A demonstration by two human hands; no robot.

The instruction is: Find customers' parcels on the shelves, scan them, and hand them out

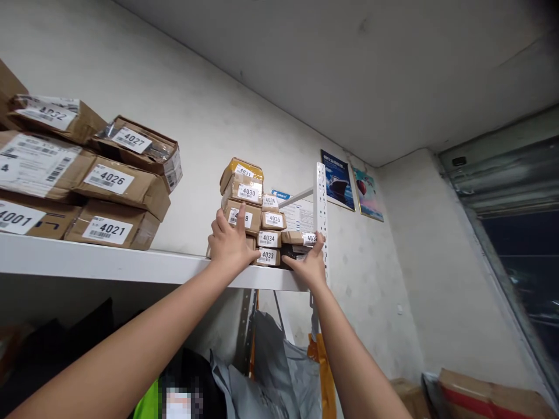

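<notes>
My left hand [231, 238] is raised to the shelf with spread fingers against the front of a small cardboard box [250, 217], whose label it partly covers. Its thumb reaches toward the box labelled 4033 [268, 256]. On top of that covered box sit the boxes labelled 4030 [247, 191] and 4031 [243, 170]. At the shelf's right end my right hand [309, 262] spans a short stack, thumb at its left and fingers at its right. This stack holds a flat cardboard box [292, 237] above a dark package [289, 252]. Boxes labelled 4034 [268, 239], 4035 [274, 220] and 4036 [270, 201] stand between my hands.
The white shelf [174, 265] ends at a perforated upright post [320, 198]. More labelled boxes, including 4021 [109, 227] and 4027 [132, 141], are stacked at the left. Grey plastic parcels [271, 349] lie underneath. A large carton [489, 393] sits low at the right.
</notes>
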